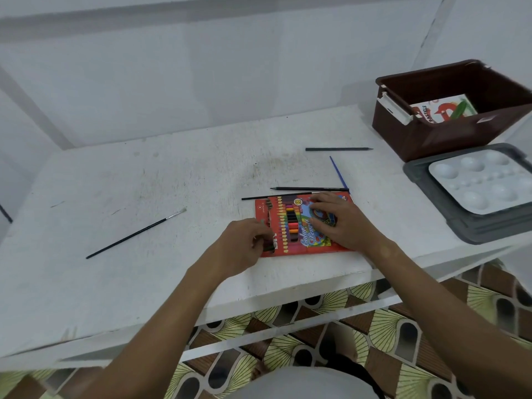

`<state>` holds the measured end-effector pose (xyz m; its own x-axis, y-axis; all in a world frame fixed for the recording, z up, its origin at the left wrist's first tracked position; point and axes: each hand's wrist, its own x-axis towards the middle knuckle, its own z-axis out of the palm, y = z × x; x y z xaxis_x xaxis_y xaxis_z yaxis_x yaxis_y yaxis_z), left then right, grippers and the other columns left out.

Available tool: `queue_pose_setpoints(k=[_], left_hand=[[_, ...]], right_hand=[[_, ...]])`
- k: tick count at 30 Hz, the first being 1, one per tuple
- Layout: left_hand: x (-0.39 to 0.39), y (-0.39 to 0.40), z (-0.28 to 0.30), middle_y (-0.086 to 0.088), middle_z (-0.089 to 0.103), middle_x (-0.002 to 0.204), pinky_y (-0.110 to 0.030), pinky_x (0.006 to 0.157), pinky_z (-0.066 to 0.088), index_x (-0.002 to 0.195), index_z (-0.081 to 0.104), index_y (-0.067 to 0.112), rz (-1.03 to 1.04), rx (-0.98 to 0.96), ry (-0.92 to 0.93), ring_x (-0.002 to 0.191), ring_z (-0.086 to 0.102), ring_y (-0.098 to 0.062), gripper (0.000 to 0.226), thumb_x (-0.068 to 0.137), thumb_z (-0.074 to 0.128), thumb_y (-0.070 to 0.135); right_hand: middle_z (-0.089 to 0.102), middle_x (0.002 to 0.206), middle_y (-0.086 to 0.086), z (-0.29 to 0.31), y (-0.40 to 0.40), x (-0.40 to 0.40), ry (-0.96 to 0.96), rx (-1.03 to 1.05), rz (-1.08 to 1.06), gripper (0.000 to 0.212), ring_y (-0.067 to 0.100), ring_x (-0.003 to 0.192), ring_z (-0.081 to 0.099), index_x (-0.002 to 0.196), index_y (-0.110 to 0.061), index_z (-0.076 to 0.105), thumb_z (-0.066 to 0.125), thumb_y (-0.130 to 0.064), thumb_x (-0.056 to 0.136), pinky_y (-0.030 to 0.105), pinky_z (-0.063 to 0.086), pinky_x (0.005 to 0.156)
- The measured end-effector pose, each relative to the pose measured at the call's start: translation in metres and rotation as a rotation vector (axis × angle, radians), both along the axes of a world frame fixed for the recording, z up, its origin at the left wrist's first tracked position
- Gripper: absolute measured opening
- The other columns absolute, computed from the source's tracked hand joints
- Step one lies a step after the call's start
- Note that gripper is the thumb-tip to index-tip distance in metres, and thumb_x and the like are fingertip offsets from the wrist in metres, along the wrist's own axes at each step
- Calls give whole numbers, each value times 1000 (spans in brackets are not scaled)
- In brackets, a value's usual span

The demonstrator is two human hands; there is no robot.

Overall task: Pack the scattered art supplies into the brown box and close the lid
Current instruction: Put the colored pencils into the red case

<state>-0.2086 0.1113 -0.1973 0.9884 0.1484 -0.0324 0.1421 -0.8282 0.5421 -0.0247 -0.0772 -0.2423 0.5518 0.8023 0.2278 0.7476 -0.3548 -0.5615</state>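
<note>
Our right hand (pixel 339 223) presses flat on the pencil box (pixel 290 226). Our left hand (pixel 247 243) pinches pencils (pixel 269 248) at its left end.

Paintbrushes: 3 (pixel 136 233) (pixel 339 172) (pixel 280 195); pencils: 2 (pixel 339 149) (pixel 309 188); colour pencil packs: 1 (pixel 290 223); pastel boxes: 1 (pixel 443 109); brown boxes: 1 (pixel 449 133); grey lids: 1 (pixel 417 174); white palettes: 1 (pixel 483 180); hands: 2 (pixel 244 243) (pixel 342 220)

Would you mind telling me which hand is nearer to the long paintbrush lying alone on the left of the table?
Left. The left hand is at the pencil box's left end, closest to the paintbrush; the right hand rests farther right on the box.
</note>
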Motion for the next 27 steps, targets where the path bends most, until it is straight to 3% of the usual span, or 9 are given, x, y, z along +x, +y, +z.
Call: queue_pose_setpoints(k=[5, 10, 16, 20, 27], left_hand=[[-10, 6, -7, 6, 58, 116, -4, 86, 40, 121, 64, 16, 82, -107, -76, 102, 55, -3, 36, 85, 67, 18], [-10, 13, -10, 5, 60, 108, -16, 78, 39, 116, 68, 25, 61, 40, 73, 91, 50, -5, 29, 88, 64, 31], [4, 7, -7, 9, 60, 100, -6, 68, 35, 112, 67, 24, 103, -34, 70, 81, 50, -1, 24, 88, 65, 27], [9, 9, -10, 7, 59, 98, -7, 65, 33, 109, 67, 22, 148, -35, 67, 82, 52, -3, 24, 86, 67, 29], [18, 2, -14, 8, 64, 100, -7, 70, 38, 105, 73, 22, 145, -80, 66, 84, 55, -2, 21, 86, 67, 28]], right_hand=[[53, 136, 0, -1, -1, 1, 25, 12, 4, 39, 6, 129, 40, 121, -13, 62, 65, -32, 87, 22, 35, 104], [53, 136, 0, -1, -2, 1, 31, 10, 12, 40, 11, 131, 42, 122, -13, 61, 64, -33, 87, 26, 38, 104], [52, 138, 0, -1, -2, 2, 29, -4, 7, 41, 11, 131, 40, 124, -13, 61, 64, -33, 88, 28, 38, 105], [52, 136, 0, 0, -2, 2, 39, 8, 19, 40, 8, 130, 40, 123, -14, 61, 65, -32, 87, 26, 38, 104], [53, 135, 0, -1, -2, 3, 33, 16, 26, 37, 5, 128, 40, 120, -14, 62, 65, -31, 87, 25, 36, 104]])
